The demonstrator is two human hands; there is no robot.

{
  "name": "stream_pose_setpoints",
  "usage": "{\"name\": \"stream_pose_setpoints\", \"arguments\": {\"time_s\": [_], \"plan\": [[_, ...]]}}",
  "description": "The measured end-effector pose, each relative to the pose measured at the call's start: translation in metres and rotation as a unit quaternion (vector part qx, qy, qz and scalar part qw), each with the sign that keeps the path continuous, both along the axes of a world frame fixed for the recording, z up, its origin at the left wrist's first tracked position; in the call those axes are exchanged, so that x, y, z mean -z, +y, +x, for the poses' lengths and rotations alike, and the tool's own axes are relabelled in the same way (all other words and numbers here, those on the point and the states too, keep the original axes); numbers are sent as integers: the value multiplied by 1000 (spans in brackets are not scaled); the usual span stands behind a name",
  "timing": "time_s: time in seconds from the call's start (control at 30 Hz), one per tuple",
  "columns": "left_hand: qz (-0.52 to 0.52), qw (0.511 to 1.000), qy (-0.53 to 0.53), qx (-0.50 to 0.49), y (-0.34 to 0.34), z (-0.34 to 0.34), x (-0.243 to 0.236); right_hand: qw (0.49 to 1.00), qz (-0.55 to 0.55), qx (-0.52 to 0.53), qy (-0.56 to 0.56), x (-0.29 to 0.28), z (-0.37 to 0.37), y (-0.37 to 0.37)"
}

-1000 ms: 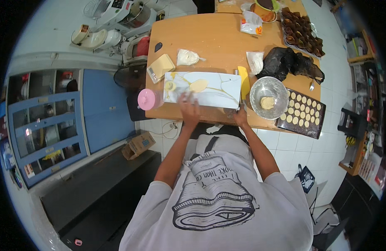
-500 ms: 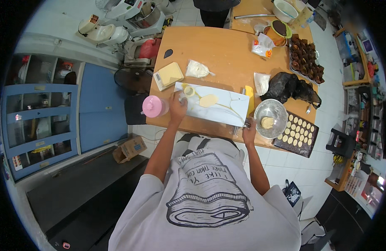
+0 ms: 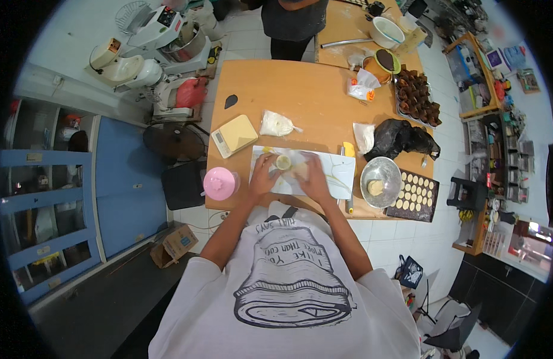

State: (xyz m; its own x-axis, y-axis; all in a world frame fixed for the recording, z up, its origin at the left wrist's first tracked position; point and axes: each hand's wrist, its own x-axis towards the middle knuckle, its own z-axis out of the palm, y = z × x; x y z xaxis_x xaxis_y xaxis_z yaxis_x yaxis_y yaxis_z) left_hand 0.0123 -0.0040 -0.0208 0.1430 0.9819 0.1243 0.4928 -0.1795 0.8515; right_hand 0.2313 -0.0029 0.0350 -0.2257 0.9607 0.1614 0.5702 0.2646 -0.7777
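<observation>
A pale, ring-shaped cutter (image 3: 283, 162) is at the left part of the white marble-patterned board (image 3: 340, 179). My left hand (image 3: 262, 175) has its fingers curled at the cutter's left side and seems to grip it. Over the middle of the board, my right hand (image 3: 313, 178) is smeared by motion, so its fingers cannot be made out. Between the hands a flat piece of pale dough (image 3: 298, 171) shows partly, mostly covered by the right hand. To the right, a metal bowl (image 3: 389, 169) contains a lump of dough (image 3: 376, 188).
A dark tray (image 3: 411, 213) carries rows of small dough rounds. Left stand a pink lidded container (image 3: 220, 183) and a kitchen scale (image 3: 235, 136). Beyond the board lie a bag of white powder (image 3: 277, 123) and a black plastic bag (image 3: 391, 139). A person (image 3: 295, 27) stands across the table.
My right hand has left the board's right edge and moved left over the dough. My left hand has shifted from the left edge to the cutter. The whole view has shifted slightly.
</observation>
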Motion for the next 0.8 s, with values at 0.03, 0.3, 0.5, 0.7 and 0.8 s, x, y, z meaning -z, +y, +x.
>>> {"name": "stream_pose_setpoints", "arguments": {"time_s": [0.03, 0.3, 0.5, 0.7, 0.8], "plan": [[4, 1000, -22, 21, 0, -4, 1, 997, 30, -42, -49, -1, -17, 7], [-40, 993, -21, 112, 12, -24, -19, 995, -32, 35, -86, 16, -52, 14], [42, 991, -8, 128, 8, -23, -10, 977, -13, 212, -9, -3, -20, -53], [125, 968, 182, 122, 25, -4, -11, 963, -29, 265, 30, 9, -33, -66], [95, 966, 204, 129, 37, 0, -7, 967, -2, 255, 1, 15, -39, -51]]}}
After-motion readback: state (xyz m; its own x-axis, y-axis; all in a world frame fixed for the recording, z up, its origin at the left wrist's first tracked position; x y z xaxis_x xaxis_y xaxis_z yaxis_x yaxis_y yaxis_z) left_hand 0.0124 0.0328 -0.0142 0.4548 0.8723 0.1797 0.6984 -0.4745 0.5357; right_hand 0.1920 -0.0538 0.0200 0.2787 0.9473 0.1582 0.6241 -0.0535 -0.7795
